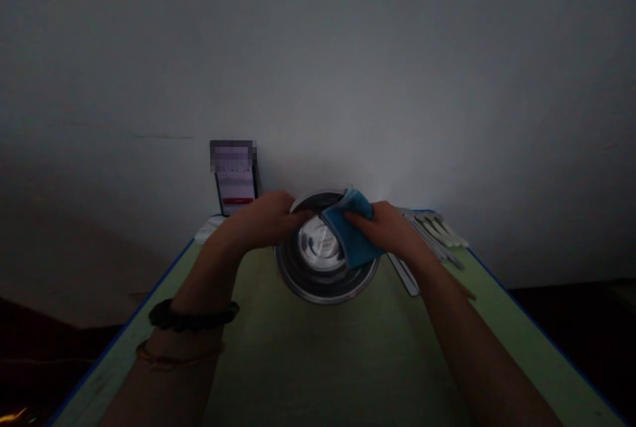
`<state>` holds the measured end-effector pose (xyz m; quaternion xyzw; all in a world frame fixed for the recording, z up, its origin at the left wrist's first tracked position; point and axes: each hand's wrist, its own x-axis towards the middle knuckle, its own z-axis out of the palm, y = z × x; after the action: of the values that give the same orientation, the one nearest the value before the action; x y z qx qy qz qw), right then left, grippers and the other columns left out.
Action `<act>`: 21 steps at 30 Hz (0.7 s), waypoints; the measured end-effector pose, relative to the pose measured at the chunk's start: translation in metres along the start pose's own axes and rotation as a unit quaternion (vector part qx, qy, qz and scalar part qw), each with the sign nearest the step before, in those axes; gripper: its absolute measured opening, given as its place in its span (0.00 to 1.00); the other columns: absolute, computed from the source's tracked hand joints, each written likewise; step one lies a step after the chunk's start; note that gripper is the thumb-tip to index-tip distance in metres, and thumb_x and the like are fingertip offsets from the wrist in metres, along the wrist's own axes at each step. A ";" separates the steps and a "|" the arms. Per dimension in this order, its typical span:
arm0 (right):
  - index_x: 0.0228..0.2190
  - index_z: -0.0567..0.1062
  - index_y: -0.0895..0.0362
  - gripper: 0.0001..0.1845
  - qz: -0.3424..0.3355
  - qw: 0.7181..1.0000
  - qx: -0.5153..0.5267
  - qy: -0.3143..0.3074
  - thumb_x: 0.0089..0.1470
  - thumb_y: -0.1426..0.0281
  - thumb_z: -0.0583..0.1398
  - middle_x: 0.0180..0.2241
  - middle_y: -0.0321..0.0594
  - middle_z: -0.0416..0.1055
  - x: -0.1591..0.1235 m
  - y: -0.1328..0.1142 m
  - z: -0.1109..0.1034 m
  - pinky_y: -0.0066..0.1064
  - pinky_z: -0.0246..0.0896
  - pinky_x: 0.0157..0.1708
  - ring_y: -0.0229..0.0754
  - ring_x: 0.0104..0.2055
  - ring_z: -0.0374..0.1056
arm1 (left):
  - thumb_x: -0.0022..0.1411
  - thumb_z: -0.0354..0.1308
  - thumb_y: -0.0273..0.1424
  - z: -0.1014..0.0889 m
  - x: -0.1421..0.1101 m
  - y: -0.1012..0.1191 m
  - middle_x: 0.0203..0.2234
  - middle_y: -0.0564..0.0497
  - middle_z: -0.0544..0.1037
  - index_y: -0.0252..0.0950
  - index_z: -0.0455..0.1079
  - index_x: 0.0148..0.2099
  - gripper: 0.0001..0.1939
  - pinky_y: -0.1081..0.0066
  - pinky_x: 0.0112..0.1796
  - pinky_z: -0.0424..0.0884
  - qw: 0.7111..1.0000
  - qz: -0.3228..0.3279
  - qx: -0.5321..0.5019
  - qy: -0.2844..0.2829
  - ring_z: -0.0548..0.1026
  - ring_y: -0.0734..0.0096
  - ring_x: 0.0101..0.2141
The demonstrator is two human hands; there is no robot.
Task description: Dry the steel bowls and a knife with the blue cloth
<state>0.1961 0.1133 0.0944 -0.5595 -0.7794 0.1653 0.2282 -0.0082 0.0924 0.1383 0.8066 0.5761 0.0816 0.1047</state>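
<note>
Forearms (pixel 472 341) were seen nearest. Bowl (pixel 320 251) was clamped at the rim by the left hand (pixel 271 218), cloth (pixel 356 236) pinched by the right hand (pixel 387 225), hands apart. Bowl, between them, was judged light, stiff, slippery, best taken by the rim; cloth, soft.

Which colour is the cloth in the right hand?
The cloth is blue; the head view shows it best.

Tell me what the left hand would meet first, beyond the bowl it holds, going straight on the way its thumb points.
Probably the blue cloth in the right hand, though the depth between them is unclear.
</note>
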 end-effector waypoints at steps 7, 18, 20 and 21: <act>0.21 0.71 0.61 0.24 0.048 0.998 0.032 -0.003 0.50 0.54 0.49 0.21 0.45 0.69 0.003 0.007 0.004 0.27 0.50 0.21 0.39 0.24 0.64 | 0.58 0.42 0.44 0.000 0.002 -0.005 0.12 0.51 0.66 0.33 0.66 0.20 0.24 0.74 0.21 0.57 0.997 -0.056 -0.007 0.043 0.66 0.72 0.18; 0.29 0.75 0.60 0.16 -0.057 0.995 -0.025 -0.083 0.51 0.62 0.53 0.30 0.47 0.74 -0.005 -0.003 -0.004 0.30 0.56 0.29 0.43 0.30 0.68 | 0.57 0.45 0.43 0.005 0.001 0.001 0.15 0.52 0.71 0.34 0.71 0.26 0.21 0.75 0.21 0.57 1.000 0.018 0.000 -0.016 0.67 0.73 0.18; 0.29 0.75 0.60 0.16 -0.062 0.995 -0.023 -0.076 0.51 0.62 0.53 0.30 0.47 0.74 -0.005 -0.003 -0.004 0.30 0.55 0.29 0.42 0.30 0.67 | 0.57 0.45 0.43 0.005 0.001 0.003 0.13 0.52 0.69 0.33 0.70 0.23 0.22 0.75 0.20 0.56 1.000 0.008 0.004 -0.022 0.65 0.74 0.17; 0.29 0.75 0.60 0.17 -0.063 0.996 -0.022 -0.066 0.51 0.61 0.53 0.29 0.47 0.74 -0.004 -0.003 -0.004 0.30 0.55 0.28 0.42 0.29 0.67 | 0.57 0.45 0.43 0.004 0.001 0.003 0.12 0.52 0.68 0.33 0.70 0.22 0.23 0.75 0.19 0.55 1.000 0.003 0.003 -0.021 0.65 0.74 0.16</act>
<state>0.1970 0.1084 0.0984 -0.5022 -0.8297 0.1704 0.1740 -0.0038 0.0920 0.1353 0.8104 0.5712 0.0628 0.1142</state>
